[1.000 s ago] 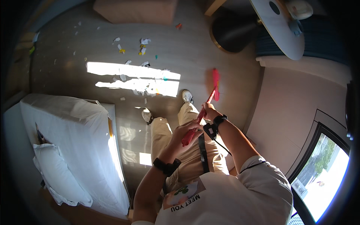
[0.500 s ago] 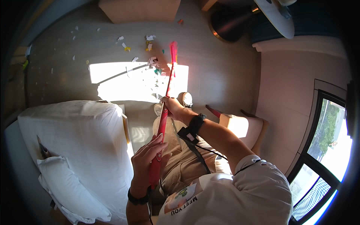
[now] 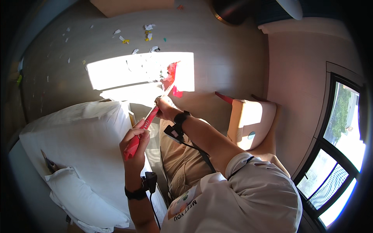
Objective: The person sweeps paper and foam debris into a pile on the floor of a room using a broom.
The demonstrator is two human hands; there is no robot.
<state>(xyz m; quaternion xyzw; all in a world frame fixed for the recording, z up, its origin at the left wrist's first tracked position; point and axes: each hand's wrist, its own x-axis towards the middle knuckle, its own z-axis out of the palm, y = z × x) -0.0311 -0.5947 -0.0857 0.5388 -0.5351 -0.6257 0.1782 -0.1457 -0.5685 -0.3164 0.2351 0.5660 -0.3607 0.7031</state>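
A red broom (image 3: 151, 115) slants across in front of me, its upper end toward my body. My left hand (image 3: 135, 139) is wrapped round the handle near that upper end. Lower down the handle, my right hand (image 3: 165, 107) grips it with closed fingers. The broom's red head (image 3: 171, 73) is at the sunlit floor patch, over small scraps; glare hides whether it touches them. Several paper scraps (image 3: 149, 27), white and yellow, lie scattered farther off on the grey floor (image 3: 225, 58).
A bed with a white sheet (image 3: 77, 132) and a pillow (image 3: 83, 198) stands at my left. To the right are a tan chair (image 3: 254, 120) and a black-framed window (image 3: 338, 136). A dark round base (image 3: 231, 11) and a tan box-like piece (image 3: 132, 6) stand at the far side.
The broom head has come nearer to me, and its handle now leans more to the left. Both hands have moved left with it. The left fingers have closed round the handle.
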